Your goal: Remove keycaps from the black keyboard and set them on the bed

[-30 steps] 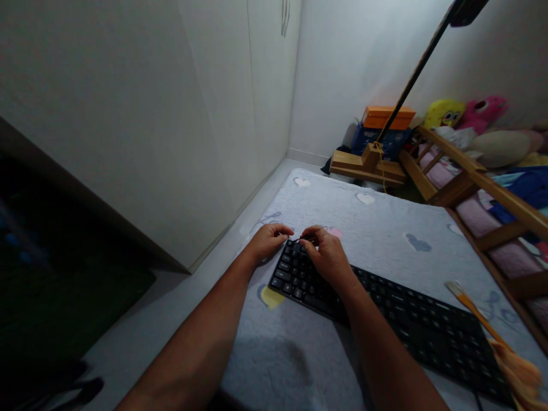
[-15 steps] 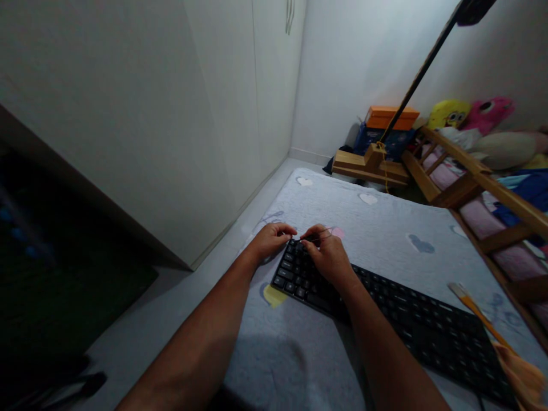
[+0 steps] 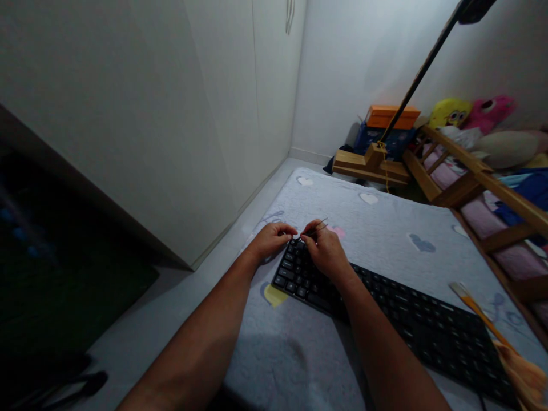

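Note:
A black keyboard (image 3: 411,319) lies at a slant on a pale blue blanket with heart prints (image 3: 325,200). At its far left corner is my left hand (image 3: 272,240), thumb and fingers drawn together at the edge; what they pinch, if anything, is too small to tell. Close beside it, my right hand (image 3: 327,245) is closed over the upper left keys. A thin dark wire-like piece (image 3: 323,222) sticks out from between its fingers, pointing up and right. Part of the keys under my right hand and forearm is hidden.
A flat brush with an orange handle (image 3: 479,308) and an orange cloth (image 3: 524,371) lie right of the keyboard. White wardrobe doors (image 3: 222,142) rise on the left. A wooden bed rail (image 3: 483,171) runs along the right; a wooden stand (image 3: 370,162) is at the back.
My right hand has shifted slightly left and turned a little, and the wire-like piece points up more steeply. My left hand stays almost still at the keyboard's corner.

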A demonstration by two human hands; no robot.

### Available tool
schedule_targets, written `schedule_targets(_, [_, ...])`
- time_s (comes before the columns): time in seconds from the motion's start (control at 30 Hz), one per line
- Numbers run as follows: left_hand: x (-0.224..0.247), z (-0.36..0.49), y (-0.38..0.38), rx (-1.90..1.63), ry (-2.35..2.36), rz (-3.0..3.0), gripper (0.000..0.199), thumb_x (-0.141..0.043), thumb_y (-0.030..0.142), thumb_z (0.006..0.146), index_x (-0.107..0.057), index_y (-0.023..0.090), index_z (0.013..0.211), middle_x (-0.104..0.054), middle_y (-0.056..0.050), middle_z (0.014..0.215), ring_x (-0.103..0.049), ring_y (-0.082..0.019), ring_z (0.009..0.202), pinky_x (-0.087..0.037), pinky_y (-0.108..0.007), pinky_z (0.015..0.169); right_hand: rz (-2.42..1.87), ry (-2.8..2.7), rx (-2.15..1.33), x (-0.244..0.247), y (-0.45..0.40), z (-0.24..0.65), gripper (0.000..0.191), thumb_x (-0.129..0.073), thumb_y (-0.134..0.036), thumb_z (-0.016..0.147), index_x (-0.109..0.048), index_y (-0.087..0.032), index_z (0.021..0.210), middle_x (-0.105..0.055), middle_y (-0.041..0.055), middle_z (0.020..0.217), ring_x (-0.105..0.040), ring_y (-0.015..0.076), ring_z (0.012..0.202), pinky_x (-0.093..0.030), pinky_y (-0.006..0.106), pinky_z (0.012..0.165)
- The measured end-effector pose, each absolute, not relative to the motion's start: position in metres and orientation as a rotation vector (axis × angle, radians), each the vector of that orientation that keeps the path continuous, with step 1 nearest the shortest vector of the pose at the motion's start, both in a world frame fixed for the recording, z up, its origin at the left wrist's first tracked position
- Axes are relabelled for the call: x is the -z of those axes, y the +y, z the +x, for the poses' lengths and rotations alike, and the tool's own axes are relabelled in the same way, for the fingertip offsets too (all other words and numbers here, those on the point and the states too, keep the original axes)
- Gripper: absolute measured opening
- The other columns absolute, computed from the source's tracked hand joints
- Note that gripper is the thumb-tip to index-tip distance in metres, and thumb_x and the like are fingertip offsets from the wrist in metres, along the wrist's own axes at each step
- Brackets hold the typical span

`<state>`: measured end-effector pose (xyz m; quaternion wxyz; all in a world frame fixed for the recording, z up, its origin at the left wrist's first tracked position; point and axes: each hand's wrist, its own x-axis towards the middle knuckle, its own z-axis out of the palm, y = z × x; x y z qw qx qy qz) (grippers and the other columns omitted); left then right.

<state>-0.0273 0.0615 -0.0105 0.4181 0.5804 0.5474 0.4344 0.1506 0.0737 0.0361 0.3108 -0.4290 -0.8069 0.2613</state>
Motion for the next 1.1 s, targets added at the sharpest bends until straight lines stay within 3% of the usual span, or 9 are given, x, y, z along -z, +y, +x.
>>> schedule_targets(0.63, [0.0158, -0.0305, 0.0651, -1.101, 1.343, 1.473, 0.026, -0.059, 0.021, 0.07, -0.073, 0.014, 0.09, -0.071, -0.005, 0.087, -0.063, -0.018, 0.084, -0.048, -0.033, 0.081, -1.17, -2.161, -0.829, -0.0348, 0.0734, 0.1482, 0.01, -0.061, -0.017, 0.076, -0.059, -0.019, 0.086, -0.067, -0.0002, 0.077, -0.059, 0.0118, 0.063, -0.043, 0.024, 0.063])
schedule_targets(1.1, [0.0157, -0.0298, 0.0646, -1.093, 1.358, 1.494, 0.025, -0.059, 0.019, 0.07, -0.073, 0.014, 0.09, -0.07, -0.005, 0.087, -0.062, -0.017, 0.082, -0.047, -0.031, 0.079, -1.218, -2.086, -0.9, -0.029, 0.0747, 0.1478, 0.015, -0.063, -0.011, 0.074, -0.058, -0.02, 0.085, -0.069, -0.0005, 0.08, -0.062, 0.0126, 0.069, -0.046, 0.025, 0.069])
